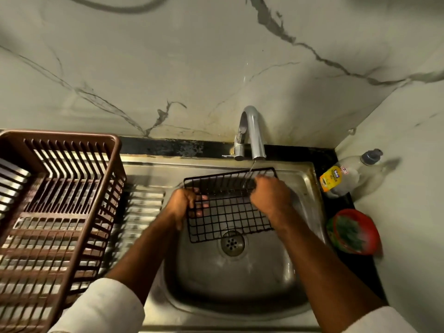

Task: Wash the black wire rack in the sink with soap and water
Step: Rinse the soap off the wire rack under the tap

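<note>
The black wire rack (230,212) is held over the steel sink (240,280), tilted with its far edge raised under the tap (252,131). A thin stream of water falls from the spout onto the rack's far edge. My left hand (185,203) grips the rack's left side, fingers curled through the grid. My right hand (271,193) rests on the rack's upper right part, fingers closed against the wires where the water lands. Whether it holds a scrubber is hidden.
A brown plastic dish basket (60,200) stands on the ribbed drainboard to the left. A dish soap bottle (346,176) lies at the back right corner. A red bowl with a green scrubber (355,231) sits on the right counter. The drain (231,243) lies below the rack.
</note>
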{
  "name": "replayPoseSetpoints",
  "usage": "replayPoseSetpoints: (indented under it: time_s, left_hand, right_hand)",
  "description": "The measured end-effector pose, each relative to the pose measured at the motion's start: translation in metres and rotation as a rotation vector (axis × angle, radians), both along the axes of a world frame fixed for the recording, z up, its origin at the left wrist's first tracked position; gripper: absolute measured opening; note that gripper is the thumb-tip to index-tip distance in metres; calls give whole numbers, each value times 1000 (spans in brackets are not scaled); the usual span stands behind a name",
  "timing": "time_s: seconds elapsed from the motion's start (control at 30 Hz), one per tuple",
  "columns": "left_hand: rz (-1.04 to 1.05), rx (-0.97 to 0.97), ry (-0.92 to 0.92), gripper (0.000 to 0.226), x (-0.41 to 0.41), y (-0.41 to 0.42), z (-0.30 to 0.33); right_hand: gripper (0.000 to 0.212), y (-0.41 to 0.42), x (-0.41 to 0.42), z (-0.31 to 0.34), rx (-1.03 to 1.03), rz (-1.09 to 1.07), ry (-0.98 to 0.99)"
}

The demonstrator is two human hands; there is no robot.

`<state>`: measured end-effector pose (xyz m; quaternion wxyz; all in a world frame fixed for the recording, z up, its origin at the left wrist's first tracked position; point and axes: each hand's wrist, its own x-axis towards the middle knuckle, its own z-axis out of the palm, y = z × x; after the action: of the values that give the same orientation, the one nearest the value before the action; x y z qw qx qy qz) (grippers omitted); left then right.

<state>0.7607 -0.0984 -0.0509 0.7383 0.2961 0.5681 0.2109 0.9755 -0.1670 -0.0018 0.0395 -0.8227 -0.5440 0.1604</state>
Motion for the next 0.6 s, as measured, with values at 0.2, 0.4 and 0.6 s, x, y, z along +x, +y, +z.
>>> replayPoseSetpoints:
  time_s: [0.2,0.4,0.6]
  left_hand:
    - [146,15,-39,66,-8,-27,-17]
    - [246,4,-167,44,-10,-58,-24]
    - [10,40,-174,19,-48,-62,-28]
  right_hand:
    - [41,-33,28,-7,374,-215,30]
    - [26,-24,47,-43,91,-261,271]
    - [26,-4,53,-11,129,-215,306]
